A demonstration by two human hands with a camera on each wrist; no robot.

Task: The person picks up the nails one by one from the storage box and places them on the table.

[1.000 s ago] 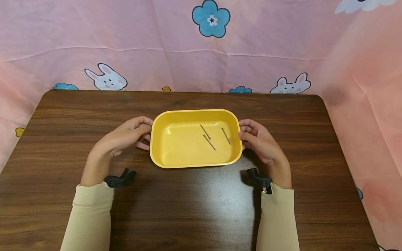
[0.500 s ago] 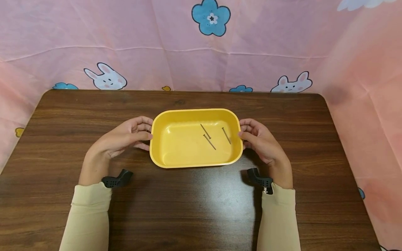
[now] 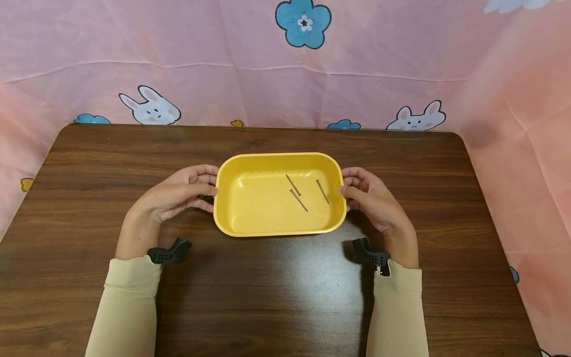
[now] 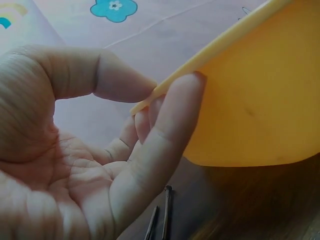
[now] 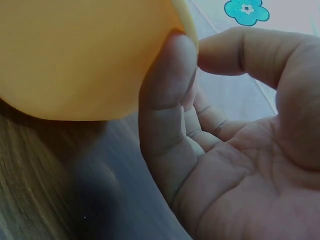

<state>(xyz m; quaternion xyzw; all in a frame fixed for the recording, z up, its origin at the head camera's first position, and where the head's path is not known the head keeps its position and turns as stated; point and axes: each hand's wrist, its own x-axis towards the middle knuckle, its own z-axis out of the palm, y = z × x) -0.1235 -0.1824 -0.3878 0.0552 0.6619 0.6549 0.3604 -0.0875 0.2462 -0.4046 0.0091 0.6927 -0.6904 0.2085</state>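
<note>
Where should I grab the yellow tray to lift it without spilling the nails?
Probably by the rims of its two short ends, one hand from each side. The yellow tray is wide and shallow, with loose nails inside; the left hand and right hand already pinch there.

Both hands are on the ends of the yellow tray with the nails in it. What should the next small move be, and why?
Probably a level lift: the left hand and right hand pinch opposite rims of the yellow plastic tray, and three loose metal nails could slide if it tilts.
</note>
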